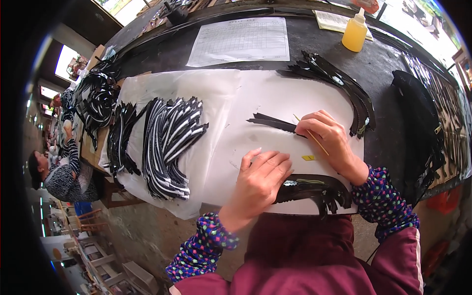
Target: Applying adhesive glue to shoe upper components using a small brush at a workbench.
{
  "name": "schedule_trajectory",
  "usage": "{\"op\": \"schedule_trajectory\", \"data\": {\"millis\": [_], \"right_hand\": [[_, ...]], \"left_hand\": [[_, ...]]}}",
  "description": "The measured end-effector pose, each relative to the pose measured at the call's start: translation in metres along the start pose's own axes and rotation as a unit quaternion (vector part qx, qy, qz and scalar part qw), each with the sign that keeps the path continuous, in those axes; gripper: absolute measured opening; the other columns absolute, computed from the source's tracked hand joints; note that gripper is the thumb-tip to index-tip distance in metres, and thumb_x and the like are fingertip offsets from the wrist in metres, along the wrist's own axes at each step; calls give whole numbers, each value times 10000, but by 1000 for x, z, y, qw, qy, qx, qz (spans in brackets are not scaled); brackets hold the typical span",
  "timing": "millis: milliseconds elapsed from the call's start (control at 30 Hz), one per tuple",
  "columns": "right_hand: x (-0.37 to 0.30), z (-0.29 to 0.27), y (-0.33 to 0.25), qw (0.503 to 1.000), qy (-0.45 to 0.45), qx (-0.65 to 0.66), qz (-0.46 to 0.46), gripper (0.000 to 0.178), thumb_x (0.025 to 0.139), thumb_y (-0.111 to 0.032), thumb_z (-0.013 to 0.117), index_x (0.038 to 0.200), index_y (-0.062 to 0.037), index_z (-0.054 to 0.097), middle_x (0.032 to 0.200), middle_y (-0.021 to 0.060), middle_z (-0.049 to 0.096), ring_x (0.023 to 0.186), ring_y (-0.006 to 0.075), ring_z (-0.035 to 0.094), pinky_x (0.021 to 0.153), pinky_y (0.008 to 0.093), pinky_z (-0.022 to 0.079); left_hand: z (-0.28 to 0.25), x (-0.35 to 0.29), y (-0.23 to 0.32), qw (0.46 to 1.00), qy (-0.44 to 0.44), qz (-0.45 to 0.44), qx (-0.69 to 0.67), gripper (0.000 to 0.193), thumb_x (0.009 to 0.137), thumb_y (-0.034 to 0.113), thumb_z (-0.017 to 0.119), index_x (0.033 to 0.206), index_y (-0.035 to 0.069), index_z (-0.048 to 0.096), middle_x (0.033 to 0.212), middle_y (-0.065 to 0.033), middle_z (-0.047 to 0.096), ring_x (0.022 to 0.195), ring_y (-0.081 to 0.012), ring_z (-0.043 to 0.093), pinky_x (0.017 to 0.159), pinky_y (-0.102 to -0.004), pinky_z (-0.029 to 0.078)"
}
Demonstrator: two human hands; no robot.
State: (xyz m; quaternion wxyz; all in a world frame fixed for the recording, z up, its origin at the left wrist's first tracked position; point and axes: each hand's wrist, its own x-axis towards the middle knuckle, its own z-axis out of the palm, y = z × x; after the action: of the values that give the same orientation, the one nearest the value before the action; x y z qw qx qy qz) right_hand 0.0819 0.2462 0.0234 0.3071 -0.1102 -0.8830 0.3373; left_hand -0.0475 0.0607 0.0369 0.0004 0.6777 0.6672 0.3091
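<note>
My right hand [328, 140] pinches a thin wooden stick [317, 140] slantwise above the white board [282, 91]. Its fingers also lie over the right end of a few narrow black strips [273, 122]; whether they grip these is hidden. My left hand [263, 179] holds nothing that shows, its fingers stretched low over the board. Beside its fingertips, along the near edge, lies a curved bundle of black strips [314, 191]. A small yellow tag [308, 158] sits between the hands. Another curved black bundle [346, 88] spans the board's far right corner.
Left of the board, black-and-white strips [169, 147] are piled on a white sheet [216, 105]. A printed paper [241, 42] and a yellow squeeze bottle [355, 32] stand farther back. At right are a black pouch [418, 118] and brown strips [445, 108]. Another person [64, 172] sits far left.
</note>
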Motion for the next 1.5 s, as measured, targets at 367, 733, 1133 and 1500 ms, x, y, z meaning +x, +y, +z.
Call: {"op": "schedule_trajectory", "data": {"millis": [367,733,1133,1500], "right_hand": [[2,-2,-3,997,58,32,44,152,829,79,679,952,-9,675,921,101,656,790,210,663,696,299,538],[12,-63,-26,941,174,244,159,113,915,66,649,1011,18,686,867,33,673,680,66,629,543,173,452],[6,-49,-2,982,-60,131,123,101,948,-39,659,1034,3,693,946,48,689,741,96,648,606,235,523],[-22,-46,-31,990,-51,-134,-15,180,834,-38,714,1001,-32,647,953,87,671,846,271,614,759,377,516]], "left_hand": [[7,30,-12,995,17,69,72,252,861,96,687,1105,35,676,1198,-75,658,1131,-256,608,986,-401,434],[31,22,-20,996,-36,18,76,441,928,199,670,1352,95,610,1376,-79,581,1301,-243,521,1097,-400,381],[24,9,7,996,-68,9,62,478,912,159,669,1375,92,573,1408,-100,546,1291,-280,515,1049,-426,393],[7,2,-1,997,-2,-40,72,339,895,97,678,1229,34,676,1291,-105,629,1203,-279,588,1004,-409,432]]}}
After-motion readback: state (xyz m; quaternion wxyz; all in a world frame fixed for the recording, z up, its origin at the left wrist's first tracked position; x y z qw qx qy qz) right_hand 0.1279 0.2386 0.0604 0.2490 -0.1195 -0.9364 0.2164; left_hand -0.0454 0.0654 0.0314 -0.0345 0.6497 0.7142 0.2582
